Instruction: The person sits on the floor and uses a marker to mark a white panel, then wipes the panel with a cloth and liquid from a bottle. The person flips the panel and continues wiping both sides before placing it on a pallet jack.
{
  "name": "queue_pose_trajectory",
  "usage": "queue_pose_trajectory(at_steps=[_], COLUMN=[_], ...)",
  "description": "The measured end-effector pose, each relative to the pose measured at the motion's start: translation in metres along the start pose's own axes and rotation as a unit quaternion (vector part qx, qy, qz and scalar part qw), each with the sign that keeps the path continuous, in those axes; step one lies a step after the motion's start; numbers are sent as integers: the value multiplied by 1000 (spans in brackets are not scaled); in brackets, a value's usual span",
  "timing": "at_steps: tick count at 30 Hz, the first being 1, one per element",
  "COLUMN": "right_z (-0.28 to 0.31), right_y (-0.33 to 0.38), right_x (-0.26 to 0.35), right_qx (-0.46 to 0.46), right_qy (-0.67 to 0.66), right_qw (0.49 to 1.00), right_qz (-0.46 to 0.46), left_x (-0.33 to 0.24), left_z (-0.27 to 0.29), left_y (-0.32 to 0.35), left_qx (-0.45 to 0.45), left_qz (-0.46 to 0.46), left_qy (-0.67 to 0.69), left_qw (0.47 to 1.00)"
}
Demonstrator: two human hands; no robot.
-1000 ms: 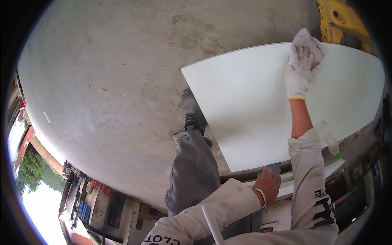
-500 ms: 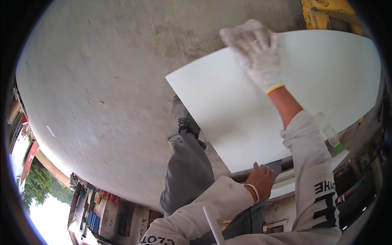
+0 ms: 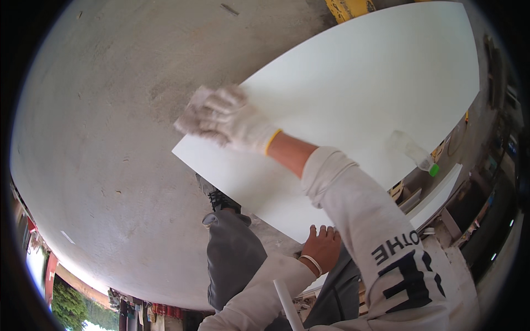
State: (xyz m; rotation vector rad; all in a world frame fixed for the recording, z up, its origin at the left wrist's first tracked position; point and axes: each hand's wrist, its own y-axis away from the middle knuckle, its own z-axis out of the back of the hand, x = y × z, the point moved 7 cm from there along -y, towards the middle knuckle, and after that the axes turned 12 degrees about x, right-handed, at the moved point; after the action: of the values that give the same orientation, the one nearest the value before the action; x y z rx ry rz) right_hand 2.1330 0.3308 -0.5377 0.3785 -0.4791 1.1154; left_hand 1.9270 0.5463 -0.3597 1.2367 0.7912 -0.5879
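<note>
A large white panel (image 3: 353,105) lies in front of me, its left corner over the concrete floor. My right hand (image 3: 234,118), in a white knit glove with a yellow cuff, presses a crumpled pinkish-grey cloth (image 3: 193,113) at the panel's far edge near that corner. Part of the cloth sticks out past the edge, and the hand is slightly blurred. At the near edge my bare left hand (image 3: 322,249) rests with its fingers apart on the panel's rim, a pale band round the wrist. A clear plastic bottle (image 3: 409,148) with a green cap lies on its side at the panel's right edge.
Concrete floor (image 3: 99,121) stretches to the left, with small scraps on it. Yellow metal (image 3: 350,7) stands behind the panel. Another white strip (image 3: 436,196) and clutter lie at the right. My shoe (image 3: 221,199) is beside the panel's left edge.
My gloved right hand has swept left and nearer with the cloth, from the panel's far middle to near its left corner. The view has shifted; my left hand stays at the near edge.
</note>
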Motion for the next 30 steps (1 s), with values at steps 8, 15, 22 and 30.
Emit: queue_pose_trajectory(at_steps=[8, 15, 22, 30], right_z=[220, 124, -23, 106], right_y=[188, 87, 4, 227], right_x=[-366, -171, 72, -180], right_qx=[14, -91, 158, -34], right_qy=[134, 235, 24, 207], right_qw=[835, 931, 987, 874], right_qz=[-533, -262, 19, -438], left_x=[0, -3, -1, -33], left_z=[7, -9, -82, -14], left_y=[-2, -11, -52, -10], left_qx=[26, 21, -181, -69], left_qz=[9, 28, -103, 16], left_qy=[44, 17, 432, 40], left_qw=[999, 999, 877, 997])
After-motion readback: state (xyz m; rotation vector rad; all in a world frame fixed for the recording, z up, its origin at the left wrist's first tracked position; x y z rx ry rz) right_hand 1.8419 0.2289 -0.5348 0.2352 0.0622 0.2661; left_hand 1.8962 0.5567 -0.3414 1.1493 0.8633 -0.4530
